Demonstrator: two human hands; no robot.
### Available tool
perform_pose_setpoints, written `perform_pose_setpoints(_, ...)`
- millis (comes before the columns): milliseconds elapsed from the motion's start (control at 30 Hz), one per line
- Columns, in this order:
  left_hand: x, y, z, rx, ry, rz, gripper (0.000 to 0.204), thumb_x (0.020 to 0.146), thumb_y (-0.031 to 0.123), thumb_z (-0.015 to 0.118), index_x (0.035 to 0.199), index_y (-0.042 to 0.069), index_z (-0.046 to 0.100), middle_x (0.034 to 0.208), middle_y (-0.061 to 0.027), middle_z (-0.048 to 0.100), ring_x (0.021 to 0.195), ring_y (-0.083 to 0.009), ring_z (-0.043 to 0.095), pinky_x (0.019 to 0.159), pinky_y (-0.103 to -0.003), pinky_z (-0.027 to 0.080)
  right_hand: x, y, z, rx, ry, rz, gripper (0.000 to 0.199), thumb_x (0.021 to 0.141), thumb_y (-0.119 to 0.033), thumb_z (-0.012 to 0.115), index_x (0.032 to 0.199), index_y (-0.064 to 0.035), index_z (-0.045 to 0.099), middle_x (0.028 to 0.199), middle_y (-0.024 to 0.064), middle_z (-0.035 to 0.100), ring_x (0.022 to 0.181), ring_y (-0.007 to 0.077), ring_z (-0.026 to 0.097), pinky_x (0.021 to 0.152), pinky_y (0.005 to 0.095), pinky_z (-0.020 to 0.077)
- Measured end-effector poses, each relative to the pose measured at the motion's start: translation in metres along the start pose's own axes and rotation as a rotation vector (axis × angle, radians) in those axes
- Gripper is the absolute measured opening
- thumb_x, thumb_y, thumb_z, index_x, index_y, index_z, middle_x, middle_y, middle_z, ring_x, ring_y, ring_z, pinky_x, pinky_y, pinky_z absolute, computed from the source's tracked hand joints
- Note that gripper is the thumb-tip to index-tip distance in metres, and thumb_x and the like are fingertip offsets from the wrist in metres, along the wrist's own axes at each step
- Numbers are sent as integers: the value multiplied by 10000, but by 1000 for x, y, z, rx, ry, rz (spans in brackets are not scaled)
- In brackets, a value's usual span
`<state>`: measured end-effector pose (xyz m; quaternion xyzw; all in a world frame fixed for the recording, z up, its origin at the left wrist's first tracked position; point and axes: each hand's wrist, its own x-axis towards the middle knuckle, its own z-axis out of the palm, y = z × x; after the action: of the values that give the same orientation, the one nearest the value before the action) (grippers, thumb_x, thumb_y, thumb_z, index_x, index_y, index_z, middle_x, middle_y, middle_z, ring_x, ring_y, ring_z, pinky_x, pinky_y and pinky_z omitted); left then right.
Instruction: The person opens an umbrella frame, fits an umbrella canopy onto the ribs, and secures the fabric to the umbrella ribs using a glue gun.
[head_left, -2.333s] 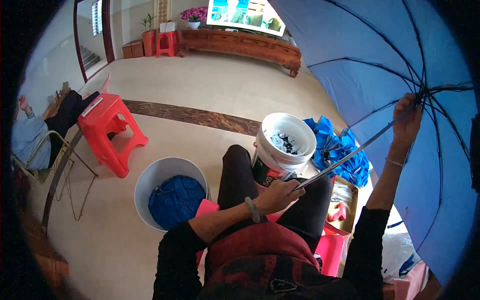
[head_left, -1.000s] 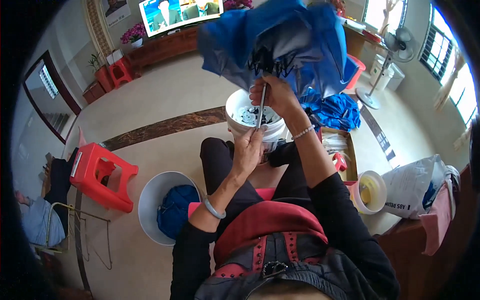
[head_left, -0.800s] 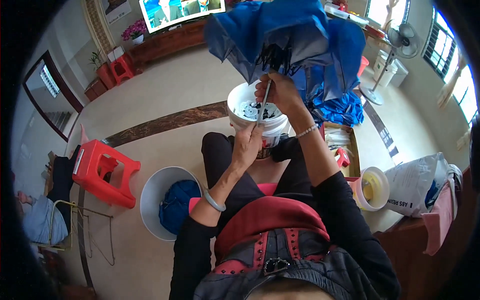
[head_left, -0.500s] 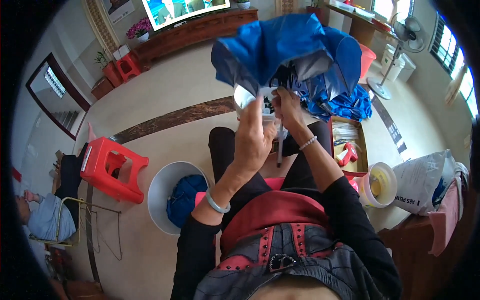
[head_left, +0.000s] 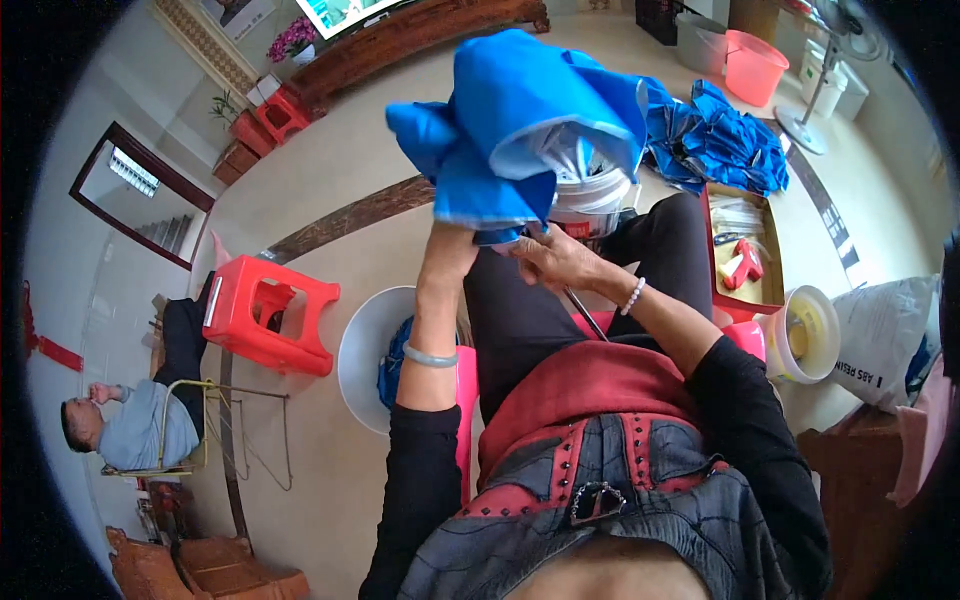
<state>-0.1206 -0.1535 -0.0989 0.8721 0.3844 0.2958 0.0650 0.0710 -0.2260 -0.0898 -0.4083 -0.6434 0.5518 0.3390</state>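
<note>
Your right hand (head_left: 562, 258) is gripping shaft (head_left: 586, 314), fingers curled round it, apparently steadying blue umbrella (head_left: 535, 85) in front of you. Your left hand (head_left: 455, 240) is hiding behind canopy (head_left: 492, 195), presumably supporting it; fingers covered, spread not determinable.

The pale floor (head_left: 325, 510) carries a red stool (head_left: 245, 325); just right of it, a white tub (head_left: 362, 360); farther right, blue bunched fabric (head_left: 735, 140).

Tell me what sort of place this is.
Probably a home's living room: a lit screen above a long wooden cabinet, pink flowers in a pot beside the screen, and a standing fan suggest it.
</note>
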Motion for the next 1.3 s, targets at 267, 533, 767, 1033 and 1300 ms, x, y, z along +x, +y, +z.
perform_pose_setpoints(267, 8, 13, 40, -1753, 87, -567, 476, 810, 293, 595, 1200, 96, 407, 1100, -105, 502, 957, -248, 522, 760, -438, 491, -3, -7, 2, -7, -36, 125, 468, 893, -450, 418, 866, 3, 529, 549, 40, 512, 391, 102, 420, 352, 242, 327)
perform_pose_setpoints(533, 28, 46, 15, -1554, 379, -540, 413, 794, 318, 611, 1085, 59, 474, 954, -69, 547, 815, -188, 564, 641, -318, 505, 8, 3, 5, 64, -60, 80, 409, 880, -394, 470, 854, 10, 525, 584, 57, 526, 427, 127, 468, 383, 266, 377)
perform_pose_setpoints(767, 36, 5, -2, -857, 614, -572, 451, 729, 330, 684, 1022, 2, 586, 972, -107, 620, 846, -199, 592, 736, -322, 478, -12, -29, 23, -671, 325, -637, 287, 771, -172, 613, 973, 10, 522, 844, 146, 552, 722, 282, 581, 613, 354, 482)
perform_pose_setpoints(1033, 23, 42, -9, -918, 548, -440, 484, 712, 284, 699, 1053, -33, 567, 1026, -146, 605, 942, -215, 574, 816, -329, 443, 12, -123, -59, -899, 965, -900, 490, 758, -261, 650, 1147, -12, 485, 1070, 170, 524, 996, 312, 516, 844, 356, 433)
perform_pose_setpoints(1300, 44, 40, 29, -702, 240, 10, 562, 734, 205, 676, 1196, -14, 442, 1186, -165, 500, 1100, -243, 473, 931, -342, 370, 20, -80, -72, 304, 303, -187, 683, 700, -453, 694, 1145, 18, 481, 1064, 139, 571, 888, 189, 590, 809, 336, 487)
